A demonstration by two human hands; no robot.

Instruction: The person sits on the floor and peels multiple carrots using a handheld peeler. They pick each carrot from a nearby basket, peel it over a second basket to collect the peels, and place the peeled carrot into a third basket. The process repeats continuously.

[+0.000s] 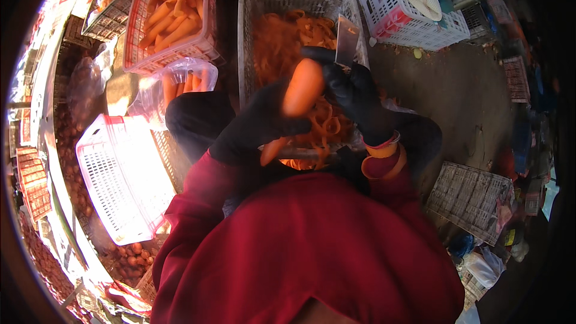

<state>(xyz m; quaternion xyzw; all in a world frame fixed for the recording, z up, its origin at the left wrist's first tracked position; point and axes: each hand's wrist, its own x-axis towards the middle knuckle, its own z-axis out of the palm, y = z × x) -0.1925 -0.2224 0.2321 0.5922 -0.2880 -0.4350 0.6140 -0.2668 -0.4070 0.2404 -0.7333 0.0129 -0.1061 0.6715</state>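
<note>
My left hand (265, 119), in a black glove, is wrapped around a thick orange carrot (303, 87). One end of it points up and forward; an orange tapered piece (272, 150) shows below the hand, probably the same carrot's other end. Close to the carrot's right side, my right hand (353, 90), also black-gloved, grips a hand tool with a broad flat metal blade (347, 42). Its handle is mostly hidden by the fingers. Beneath both hands stands a dirty white plastic crate (243, 36) holding long curled carrot peels (315, 31).
A pink-rimmed crate (128, 49) of carrots stands front left, near a clear plastic bag (148, 94) with more carrots. Left is a sunlit white crate (121, 180). A crate with a cloth on top (418, 31) stands front right; an overturned crate (468, 198) lies right.
</note>
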